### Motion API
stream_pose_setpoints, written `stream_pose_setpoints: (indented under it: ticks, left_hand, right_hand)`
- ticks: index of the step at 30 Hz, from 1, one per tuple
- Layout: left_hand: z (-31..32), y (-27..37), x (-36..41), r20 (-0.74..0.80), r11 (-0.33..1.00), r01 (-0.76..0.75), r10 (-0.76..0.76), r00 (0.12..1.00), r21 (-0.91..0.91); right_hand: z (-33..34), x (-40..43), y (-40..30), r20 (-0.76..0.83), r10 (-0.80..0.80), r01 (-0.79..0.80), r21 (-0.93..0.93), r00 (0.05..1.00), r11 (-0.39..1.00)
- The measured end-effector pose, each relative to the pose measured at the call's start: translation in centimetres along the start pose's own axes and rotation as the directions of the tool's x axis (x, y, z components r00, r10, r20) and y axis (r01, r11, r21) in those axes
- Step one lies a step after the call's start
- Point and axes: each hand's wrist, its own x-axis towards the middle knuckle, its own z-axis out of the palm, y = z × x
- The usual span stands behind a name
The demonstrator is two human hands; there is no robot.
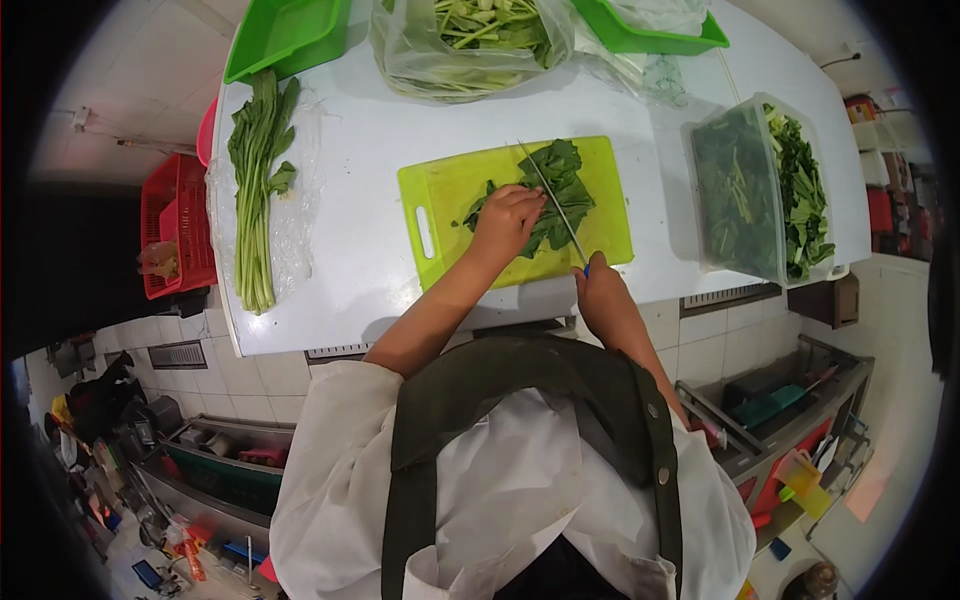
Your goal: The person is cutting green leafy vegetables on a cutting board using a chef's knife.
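My right hand (pixel 606 296) is closed around the blue handle of a kitchen knife (pixel 556 201). Its long blade lies slantwise over dark green leafy greens (pixel 564 180) on a lime-green cutting board (pixel 465 259). Just left of the blade, my left hand (pixel 510 217) presses on the greens with its fingers bent and close together. Part of the leaves is hidden under that hand. Small leaf scraps lie on the board by its wrist side.
On the white table (pixel 352 225), a bunch of leafy stalks (pixel 255 202) lies left on plastic film. A clear plastic bin (pixel 739 195) of cut greens stands right. Along the far side are a bag of greens (pixel 480 67) and green trays (pixel 289 37). A red basket (pixel 176 225) stands beyond the left edge.
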Motion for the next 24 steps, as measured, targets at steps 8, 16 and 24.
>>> stream_pose_setpoints:
  ticks: [8, 16, 24]
  left_hand:
    - [0.1, 0.4, 0.3, -0.007, 0.999, 0.034, -0.034, 0.999, 0.033]
    - [-2.5, 1.6, -1.8, 0.077, 0.99, 0.103, -0.111, 0.991, 0.1]
    - [-5.9, 6.3, 4.1, 0.248, 0.908, 0.157, -0.267, 0.931, 0.387]
  right_hand:
    - [2.8, 5.1, 1.4, -0.086, -0.056, 0.06, 0.047, 0.995, 0.997]
    - [1.0, 4.1, 3.7, -0.116, -0.063, 0.087, 0.221, 0.991, 0.971]
    - [-4.5, -1.3, 3.0, -0.031, 0.056, -0.022, 0.654, 0.998, 0.756]
